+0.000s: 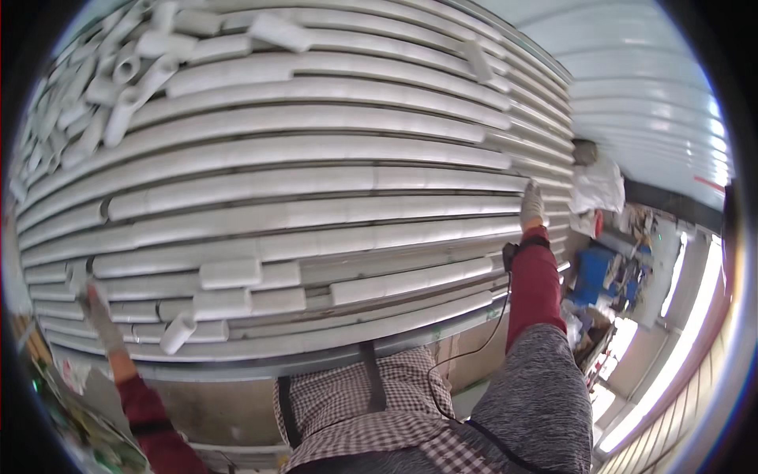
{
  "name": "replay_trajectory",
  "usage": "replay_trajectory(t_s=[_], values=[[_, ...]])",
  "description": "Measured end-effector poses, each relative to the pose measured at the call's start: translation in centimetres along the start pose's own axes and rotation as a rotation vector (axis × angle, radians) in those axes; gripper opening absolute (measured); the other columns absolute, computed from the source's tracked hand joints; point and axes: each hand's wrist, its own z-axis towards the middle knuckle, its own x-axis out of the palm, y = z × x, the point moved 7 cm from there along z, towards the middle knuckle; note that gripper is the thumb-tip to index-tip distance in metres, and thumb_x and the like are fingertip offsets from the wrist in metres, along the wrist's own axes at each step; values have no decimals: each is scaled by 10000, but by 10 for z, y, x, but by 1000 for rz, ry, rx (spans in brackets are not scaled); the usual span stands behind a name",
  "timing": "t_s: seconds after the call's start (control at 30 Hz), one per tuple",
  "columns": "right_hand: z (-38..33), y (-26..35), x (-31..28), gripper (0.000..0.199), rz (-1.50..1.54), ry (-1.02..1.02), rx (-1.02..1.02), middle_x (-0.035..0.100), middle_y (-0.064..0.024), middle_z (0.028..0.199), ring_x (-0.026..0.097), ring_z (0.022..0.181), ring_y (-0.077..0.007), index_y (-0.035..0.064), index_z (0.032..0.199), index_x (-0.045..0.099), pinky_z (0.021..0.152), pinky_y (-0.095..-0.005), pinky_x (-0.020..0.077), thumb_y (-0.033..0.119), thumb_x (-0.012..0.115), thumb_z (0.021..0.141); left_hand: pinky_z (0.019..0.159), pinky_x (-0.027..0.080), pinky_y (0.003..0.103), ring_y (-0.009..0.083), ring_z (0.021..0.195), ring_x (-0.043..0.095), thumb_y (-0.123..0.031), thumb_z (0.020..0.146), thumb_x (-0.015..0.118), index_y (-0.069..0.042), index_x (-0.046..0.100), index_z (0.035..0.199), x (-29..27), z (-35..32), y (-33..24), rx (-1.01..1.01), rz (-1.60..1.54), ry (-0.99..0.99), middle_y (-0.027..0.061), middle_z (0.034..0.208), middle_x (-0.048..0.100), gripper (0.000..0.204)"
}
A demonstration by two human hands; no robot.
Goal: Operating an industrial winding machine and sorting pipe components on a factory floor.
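Note:
Rows of short white tubes (pixel 316 182) lie end to end in the grooves of a wide rack (pixel 410 265). At the rack's right, my gloved right hand (pixel 533 207) rests against the ends of the middle rows, fingers stretched out. My gloved left hand (pixel 99 320) is over the near left rows, its fingertips at a short white tube (pixel 77 276) that stands askew to the grooves. Motion blurs those fingers, so I cannot tell whether they grip it. Near the left hand, a few loose tubes (pixel 229 274) lie on top of the rows.
Loose white tubes (pixel 126 63) are heaped at the far left of the rack. One tube (pixel 478 62) lies crosswise at the far right. A white sack (pixel 598 186) and a blue bin (pixel 594 272) stand beyond the right edge. A dark cable (pixel 482 344) hangs from my right wrist.

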Motion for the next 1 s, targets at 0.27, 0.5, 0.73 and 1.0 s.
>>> replay_trajectory(t_s=[0.27,0.5,0.73,1.0], values=[[-36,141,19,662,2,-83,-230,490,-242,1409,448,1321,-377,49,1416,472,1099,-382,331,551,373,996,1096,328,340,218,1296,443,-422,964,581,-22,320,1505,34,-192,-45,-368,59,-22,105,1466,446,722],[-54,190,62,586,-250,72,-454,581,-255,1284,536,1220,-384,112,1327,551,1027,-470,419,553,388,976,956,442,332,211,1122,533,-279,920,682,-11,412,1410,142,-234,-87,64,-32,115,105,1258,566,620],[-319,323,67,713,346,660,-932,497,-192,1396,509,1239,-351,51,1444,391,1048,-417,417,305,703,855,936,455,392,299,1083,571,-170,835,743,-43,553,1283,327,-295,-330,645,67,400,124,1169,600,502],[-435,343,51,520,285,1245,-1433,591,-114,1278,528,1174,-291,43,1369,500,1032,-406,386,326,542,935,1081,398,478,294,1128,592,-266,799,742,-139,582,1234,673,-493,-482,1467,215,1030,83,1162,648,481]])
